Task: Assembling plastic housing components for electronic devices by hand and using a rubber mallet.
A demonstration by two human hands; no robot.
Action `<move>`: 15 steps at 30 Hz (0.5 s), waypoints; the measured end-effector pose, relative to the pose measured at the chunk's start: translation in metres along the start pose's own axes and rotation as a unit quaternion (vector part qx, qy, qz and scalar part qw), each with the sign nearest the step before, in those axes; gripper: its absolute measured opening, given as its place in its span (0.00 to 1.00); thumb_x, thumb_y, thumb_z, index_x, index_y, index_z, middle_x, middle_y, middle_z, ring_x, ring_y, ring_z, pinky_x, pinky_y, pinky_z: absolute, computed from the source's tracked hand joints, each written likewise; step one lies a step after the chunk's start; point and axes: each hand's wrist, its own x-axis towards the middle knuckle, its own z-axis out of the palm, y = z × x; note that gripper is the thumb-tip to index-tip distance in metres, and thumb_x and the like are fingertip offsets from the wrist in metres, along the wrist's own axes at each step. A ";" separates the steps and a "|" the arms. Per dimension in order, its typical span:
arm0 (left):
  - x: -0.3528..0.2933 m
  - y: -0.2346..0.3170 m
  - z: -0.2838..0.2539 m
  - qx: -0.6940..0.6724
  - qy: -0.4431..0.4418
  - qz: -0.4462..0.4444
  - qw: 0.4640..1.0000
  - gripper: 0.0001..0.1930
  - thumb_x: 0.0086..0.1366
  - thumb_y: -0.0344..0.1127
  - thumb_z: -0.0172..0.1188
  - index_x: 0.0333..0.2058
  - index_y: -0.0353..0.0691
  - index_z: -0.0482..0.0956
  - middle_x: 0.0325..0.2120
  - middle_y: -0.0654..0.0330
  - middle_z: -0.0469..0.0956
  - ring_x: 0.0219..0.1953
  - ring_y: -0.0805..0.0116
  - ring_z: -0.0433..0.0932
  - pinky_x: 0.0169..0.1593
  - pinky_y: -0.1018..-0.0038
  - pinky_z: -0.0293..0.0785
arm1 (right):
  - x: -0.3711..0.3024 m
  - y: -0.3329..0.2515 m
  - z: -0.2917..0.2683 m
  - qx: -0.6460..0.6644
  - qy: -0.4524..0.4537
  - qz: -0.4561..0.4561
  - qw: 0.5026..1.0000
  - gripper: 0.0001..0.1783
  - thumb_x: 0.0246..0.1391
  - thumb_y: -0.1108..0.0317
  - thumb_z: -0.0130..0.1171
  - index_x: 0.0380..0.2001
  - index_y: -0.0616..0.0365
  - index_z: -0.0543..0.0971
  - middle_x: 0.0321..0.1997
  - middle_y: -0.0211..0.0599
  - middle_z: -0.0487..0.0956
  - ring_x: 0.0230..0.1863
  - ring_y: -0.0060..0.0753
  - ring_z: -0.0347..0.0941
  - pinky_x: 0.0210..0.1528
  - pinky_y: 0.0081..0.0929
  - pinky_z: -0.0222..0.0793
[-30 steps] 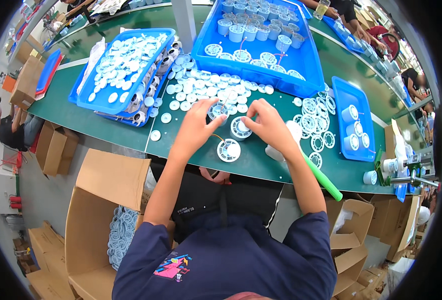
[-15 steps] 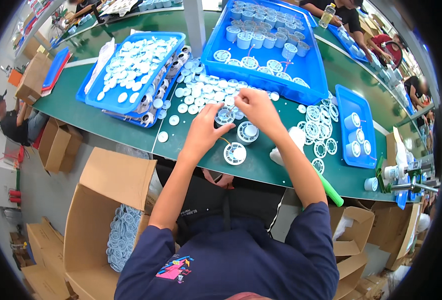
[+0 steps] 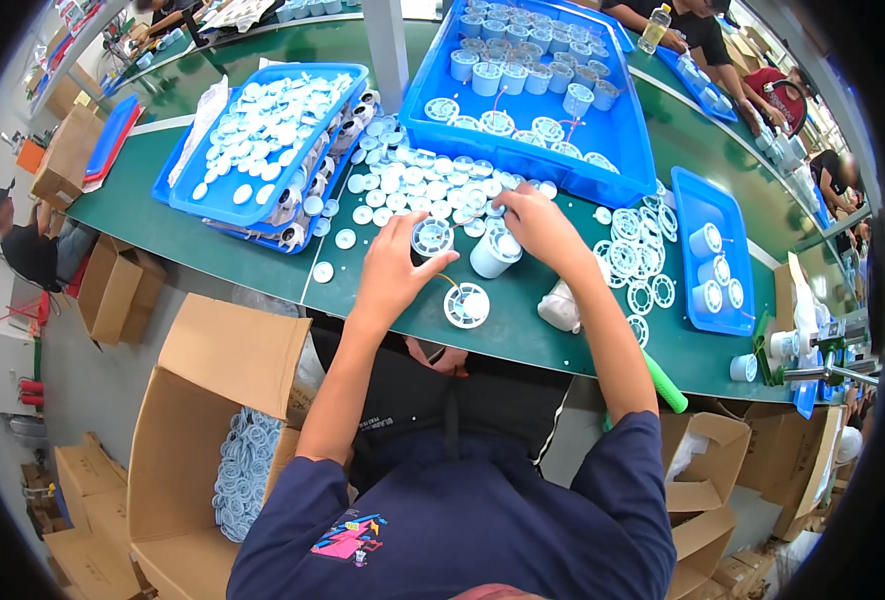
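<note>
My left hand (image 3: 388, 270) has its fingers and thumb wrapped round a light-blue round cup (image 3: 432, 238) with a slotted ring on top. Just to the right of it my right hand (image 3: 548, 232) is closed, its fingertips pinched at the edge of the loose white discs (image 3: 433, 180); what they hold, if anything, is hidden. Below those fingertips stands a second light-blue cup (image 3: 494, 258), tilted, with a white disc on its top. Closer to me sits a third ringed cup (image 3: 466, 300), also bearing a white disc, with an orange wire at its side.
A large blue bin (image 3: 623, 165) of cups stands at the back, stacked blue trays (image 3: 233, 212) of discs at left. White rings (image 3: 638, 262), a small blue tray (image 3: 718, 312) and a white wrapped bundle (image 3: 561, 310) lie rightward. An open cardboard box (image 3: 178, 440) is below left.
My left hand has shifted slightly left and down with its cup. My right hand has moved right and down, away from that cup, and the second cup now leans, showing its side.
</note>
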 end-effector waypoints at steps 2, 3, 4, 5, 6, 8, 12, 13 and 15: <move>-0.006 0.000 -0.001 0.008 0.028 0.046 0.999 0.39 0.58 0.50 0.76 0.61 0.33 0.71 0.54 0.45 0.75 0.59 0.46 0.74 0.61 0.56 0.70 | -0.001 -0.008 -0.011 0.005 -0.102 -0.035 0.994 0.14 0.57 0.70 0.65 0.48 0.54 0.84 0.45 0.48 0.81 0.49 0.51 0.79 0.52 0.42 0.75; -0.013 -0.001 0.000 0.009 0.055 0.049 0.997 0.40 0.60 0.50 0.75 0.63 0.33 0.69 0.56 0.43 0.73 0.62 0.44 0.70 0.64 0.54 0.67 | -0.001 -0.009 -0.010 0.007 -0.104 -0.035 0.994 0.14 0.57 0.70 0.65 0.48 0.54 0.84 0.45 0.48 0.81 0.49 0.51 0.79 0.52 0.42 0.75; -0.017 0.002 0.000 0.001 0.097 0.057 0.994 0.37 0.61 0.47 0.74 0.62 0.33 0.70 0.56 0.44 0.72 0.61 0.46 0.71 0.64 0.56 0.67 | -0.001 -0.010 -0.010 -0.018 -0.118 -0.028 0.993 0.16 0.56 0.70 0.67 0.49 0.53 0.83 0.46 0.48 0.80 0.49 0.51 0.79 0.52 0.42 0.75; -0.024 0.007 0.001 -0.008 0.138 0.063 0.988 0.34 0.63 0.43 0.72 0.62 0.33 0.70 0.57 0.45 0.72 0.60 0.48 0.72 0.65 0.58 0.68 | -0.001 -0.010 -0.008 -0.042 -0.133 -0.020 0.990 0.18 0.55 0.70 0.69 0.50 0.53 0.83 0.46 0.47 0.80 0.49 0.51 0.79 0.52 0.42 0.76; -0.033 0.013 0.000 0.001 0.173 0.071 0.982 0.31 0.64 0.42 0.71 0.60 0.33 0.72 0.56 0.47 0.73 0.59 0.49 0.73 0.63 0.59 0.68 | -0.002 -0.012 -0.006 -0.049 -0.121 -0.012 0.991 0.16 0.54 0.70 0.69 0.47 0.54 0.83 0.47 0.47 0.79 0.48 0.52 0.79 0.52 0.43 0.76; -0.055 0.027 0.000 -0.027 0.199 0.051 0.978 0.28 0.64 0.40 0.71 0.58 0.34 0.74 0.54 0.48 0.73 0.57 0.51 0.74 0.62 0.61 0.69 | 0.000 -0.018 -0.003 -0.063 -0.120 -0.005 0.991 0.14 0.54 0.71 0.69 0.45 0.55 0.82 0.47 0.47 0.79 0.48 0.53 0.79 0.52 0.44 0.76; -0.086 0.037 0.014 -0.057 0.155 0.080 0.983 0.25 0.64 0.38 0.71 0.56 0.35 0.75 0.51 0.49 0.74 0.53 0.52 0.75 0.58 0.61 0.72 | 0.005 -0.010 0.002 -0.075 -0.095 -0.011 0.993 0.10 0.56 0.71 0.65 0.40 0.62 0.79 0.46 0.51 0.79 0.48 0.55 0.80 0.49 0.46 0.77; -0.089 0.032 0.017 -0.057 0.157 0.077 0.983 0.25 0.64 0.38 0.71 0.56 0.35 0.75 0.51 0.49 0.74 0.53 0.52 0.75 0.58 0.61 0.72 | 0.006 -0.008 0.003 -0.052 -0.043 -0.014 0.998 0.08 0.56 0.72 0.63 0.38 0.63 0.78 0.43 0.49 0.80 0.45 0.55 0.79 0.46 0.46 0.75; -0.092 0.025 0.021 -0.090 0.151 0.039 0.984 0.27 0.61 0.35 0.73 0.57 0.36 0.75 0.52 0.46 0.73 0.55 0.47 0.73 0.59 0.58 0.71 | 0.004 -0.005 -0.001 -0.065 0.015 -0.049 0.997 0.08 0.57 0.72 0.61 0.38 0.65 0.79 0.39 0.47 0.80 0.40 0.48 0.79 0.42 0.40 0.74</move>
